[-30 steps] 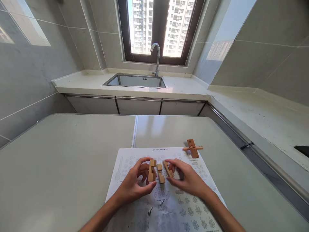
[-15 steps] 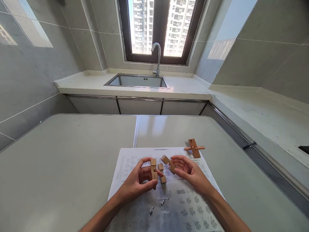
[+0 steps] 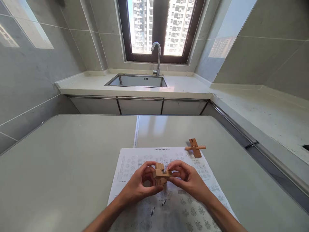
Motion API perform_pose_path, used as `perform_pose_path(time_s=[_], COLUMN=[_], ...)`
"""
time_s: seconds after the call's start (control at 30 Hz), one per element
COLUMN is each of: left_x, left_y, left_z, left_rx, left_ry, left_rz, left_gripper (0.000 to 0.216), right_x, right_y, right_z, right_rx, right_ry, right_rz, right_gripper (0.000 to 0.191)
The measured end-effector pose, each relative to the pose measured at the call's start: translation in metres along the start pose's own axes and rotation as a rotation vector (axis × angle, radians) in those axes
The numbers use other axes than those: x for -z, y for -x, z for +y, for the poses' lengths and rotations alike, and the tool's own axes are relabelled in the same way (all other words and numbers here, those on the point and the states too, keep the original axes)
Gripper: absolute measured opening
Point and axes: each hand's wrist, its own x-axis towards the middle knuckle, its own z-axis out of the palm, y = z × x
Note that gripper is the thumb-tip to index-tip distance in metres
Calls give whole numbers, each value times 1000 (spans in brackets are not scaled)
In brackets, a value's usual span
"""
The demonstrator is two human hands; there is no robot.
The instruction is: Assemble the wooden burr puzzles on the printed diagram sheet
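Several notched wooden puzzle pieces (image 3: pixel 161 174) are pressed together into a small cluster between both hands, just above a printed instruction sheet (image 3: pixel 135 162). My left hand (image 3: pixel 138 187) pinches the cluster from the left with thumb and fingers curled. From the right, my right hand (image 3: pixel 189 180) pinches a crosswise piece of it. I cannot tell if any piece still lies on the sheet beneath the cluster. A second small wooden puzzle (image 3: pixel 195 148), a block with a round peg through it, stands at the sheet's far right corner.
The sheet lies on a grey table (image 3: pixel 67 161) with a seam down its middle. Beyond it runs a pale counter with a steel sink (image 3: pixel 137 81) and tap (image 3: pixel 157 54) under a window. A counter (image 3: pixel 260 112) runs along the right wall.
The hands came together. The right hand lifted a piece off the sheet and brought it against the upright piece held by the left hand, so the separate pieces now form one cluster.
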Motion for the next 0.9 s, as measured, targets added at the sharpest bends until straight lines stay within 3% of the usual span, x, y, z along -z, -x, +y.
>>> perform_pose_path(time_s=[0.6, 0.9], left_x=[-1, -1], left_y=[1, 2], left_z=[0, 4], left_rx=[-15, -16], left_ry=[-60, -56], left_rz=[-34, -57], left_gripper=[63, 59], right_x=[-5, -10], right_y=[1, 2], right_z=[5, 5], right_rx=[89, 251], right_ry=[192, 394], right_rz=[95, 162], right_gripper=[23, 11])
